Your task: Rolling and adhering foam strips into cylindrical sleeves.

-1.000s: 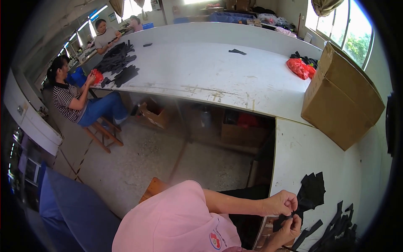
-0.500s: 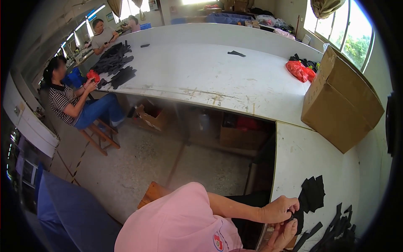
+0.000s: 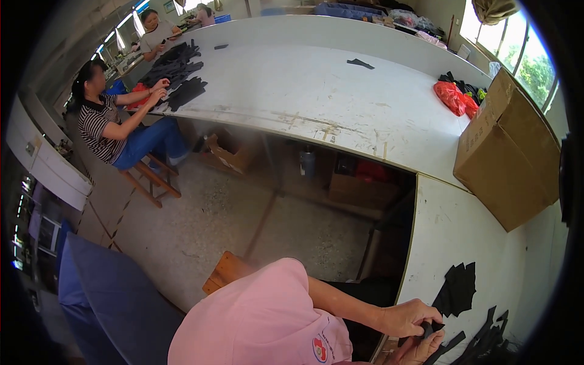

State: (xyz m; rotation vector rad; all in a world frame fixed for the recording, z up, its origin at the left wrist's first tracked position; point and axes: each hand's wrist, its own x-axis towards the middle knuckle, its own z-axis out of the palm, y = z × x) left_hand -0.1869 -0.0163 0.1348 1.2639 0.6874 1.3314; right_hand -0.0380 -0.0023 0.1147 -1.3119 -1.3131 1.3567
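My left hand (image 3: 409, 317) reaches from my pink sleeve to the white table's (image 3: 450, 231) near edge, fingers closed on a small black fabric piece (image 3: 427, 329). My right hand (image 3: 424, 351) is just below it at the picture's lower edge, pinching the same piece; it is partly cut off. A flat black cut fabric shape (image 3: 457, 288) lies on the table just beyond my hands. A heap of black fabric strips (image 3: 486, 340) lies to their right.
A large cardboard box (image 3: 508, 152) stands on the table at the right. Red bags (image 3: 453, 97) lie behind it. At the far left, a seated person (image 3: 109, 125) handles black fabric (image 3: 179, 76) on the long white table; two more people sit beyond. Boxes sit under the table.
My two hands have dropped lower and closer to my body, still together on the black piece. The seated person at the far left keeps working.
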